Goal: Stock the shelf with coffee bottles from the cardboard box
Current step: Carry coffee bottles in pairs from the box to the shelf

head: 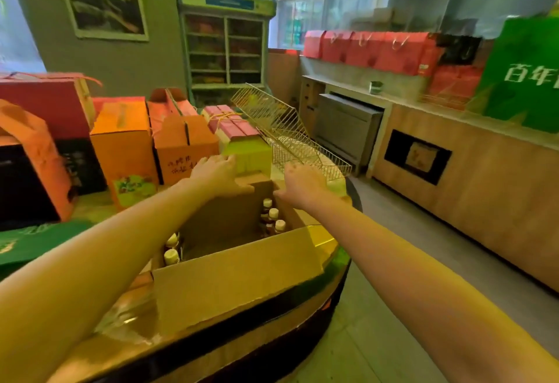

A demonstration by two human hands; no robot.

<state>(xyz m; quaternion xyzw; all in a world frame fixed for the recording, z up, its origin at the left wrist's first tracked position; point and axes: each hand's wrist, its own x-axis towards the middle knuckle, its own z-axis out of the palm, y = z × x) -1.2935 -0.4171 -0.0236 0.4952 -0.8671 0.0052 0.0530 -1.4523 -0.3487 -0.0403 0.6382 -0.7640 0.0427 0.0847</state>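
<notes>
Both arms reach forward over the open cardboard box [236, 276], which stands on a round display table [302, 316] with a dark and gold edge; the left hand [216, 175] lies on the far left flap of the box, palm down, fingers spread and flat, holding nothing that I can see; the right hand [302, 184] is at the far right flap, fingers loosely open, and it seems to press or fold the flap outward, with no bottle in it. I judge the step in hand to be the opening of the box, so no bottle is yet taken out.

Inside the box the coffee bottles [273, 220] stand upright with pale caps; 3 show at the far right corner and 2 more [171, 249] at the near left side; the middle looks covered by a cardboard sheet, so the full count is hidden.

The next move probably calls for holding the flaps back and grasping 1 bottle by its neck; the wire rack [287, 131] just behind the box lies tilted, and may be where the bottles go, but I cannot tell.
</notes>
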